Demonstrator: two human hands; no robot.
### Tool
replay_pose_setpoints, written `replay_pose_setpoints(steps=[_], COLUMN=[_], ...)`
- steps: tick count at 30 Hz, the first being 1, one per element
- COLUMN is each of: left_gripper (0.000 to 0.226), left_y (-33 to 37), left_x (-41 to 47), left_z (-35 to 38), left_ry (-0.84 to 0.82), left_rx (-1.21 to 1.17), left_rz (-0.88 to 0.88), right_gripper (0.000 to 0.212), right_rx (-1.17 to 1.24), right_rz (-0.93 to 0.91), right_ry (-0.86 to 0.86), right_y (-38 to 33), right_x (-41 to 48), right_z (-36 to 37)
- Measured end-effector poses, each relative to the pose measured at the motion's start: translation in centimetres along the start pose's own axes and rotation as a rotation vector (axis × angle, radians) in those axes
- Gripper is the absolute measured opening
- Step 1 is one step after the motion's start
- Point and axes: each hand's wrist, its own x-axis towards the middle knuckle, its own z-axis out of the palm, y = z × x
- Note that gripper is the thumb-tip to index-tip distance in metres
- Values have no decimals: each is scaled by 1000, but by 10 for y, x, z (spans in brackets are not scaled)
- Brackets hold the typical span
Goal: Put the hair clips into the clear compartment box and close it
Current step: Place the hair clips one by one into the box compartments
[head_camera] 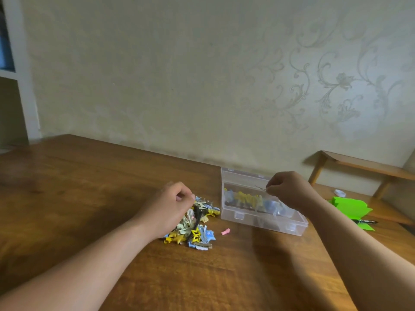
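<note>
Resting on wooden table (pixel 89 198), clear compartment box (pixel 260 212) sits open, lid up at rear, w/ yellow and blue clips inside. Right hand (pixel 289 189) hovers over box, fingertips pinched on a thin clip (pixel 260 187). Left of box: loose clip pile (pixel 193 227); left hand (pixel 166 209) on it, fingers curled, contents unclear. Pink clip (pixel 225 231) lies betw. pile and box.

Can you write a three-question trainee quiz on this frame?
1. True or false: the clear box has its lid open.
2. Which hand is over the pile of clips? A) left hand B) right hand
3. Fill in: the small pink piece lies on the table between the pile and the ____.

Key: 1 true; 2 A; 3 box.
</note>
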Motion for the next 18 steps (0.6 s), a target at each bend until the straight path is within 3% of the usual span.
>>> replay_pose_setpoints(steps=[11,18], left_gripper=[18,17], left_y=[1,-2], left_x=[0,1], left_z=[0,1], left_ry=[0,6], left_rx=[19,18], left_rz=[11,17], right_gripper=[5,33], right_rx=[-76,-66], right_rz=[-5,-6], right_ry=[-44,-42], right_y=[6,-2], right_x=[-6,-17], right_z=[-2,1])
